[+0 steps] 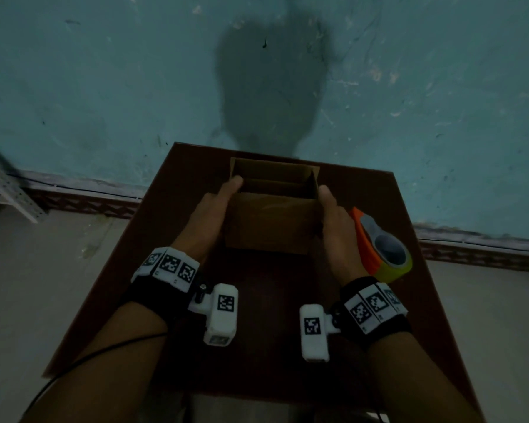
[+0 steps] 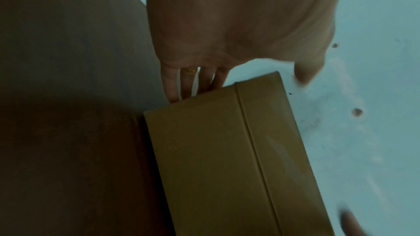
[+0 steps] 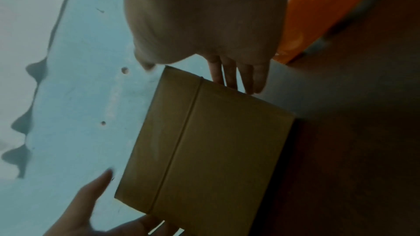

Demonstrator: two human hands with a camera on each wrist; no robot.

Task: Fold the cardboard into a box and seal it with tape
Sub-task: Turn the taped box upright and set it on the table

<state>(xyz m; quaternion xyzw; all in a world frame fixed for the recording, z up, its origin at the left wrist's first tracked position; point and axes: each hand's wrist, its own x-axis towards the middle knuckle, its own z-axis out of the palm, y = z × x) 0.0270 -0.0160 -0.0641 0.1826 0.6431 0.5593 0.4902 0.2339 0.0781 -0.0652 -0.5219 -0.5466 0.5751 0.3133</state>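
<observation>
Cardboard box [image 1: 271, 221], plain brown and unprinted, stands on the far half of a dark reddish-brown table [image 1: 257, 331], its top open with flaps standing up around the opening and a shadowed interior. In the wrist views its near face shows one straight crease line running along it. The left hand [image 1: 209, 213] lies flat against the box's left side, fingers straight and extended, thumb up at the top edge near a flap; the right hand [image 1: 336, 218] mirrors it on the right side, fingers straight along the wall, thumb near the upper rim — both press the box between them rather than curl round it. Just beside the right hand lies a tape dispenser [image 1: 379, 242], orange-bodied with a yellowish-green roll, touching nothing visible but the table. No brand or readable writing shows on the box or dispenser — only black-and-white square marker patterns on the white wrist bands [image 1: 168, 265]. Behind is a scuffed teal wall [image 1: 104, 87].
</observation>
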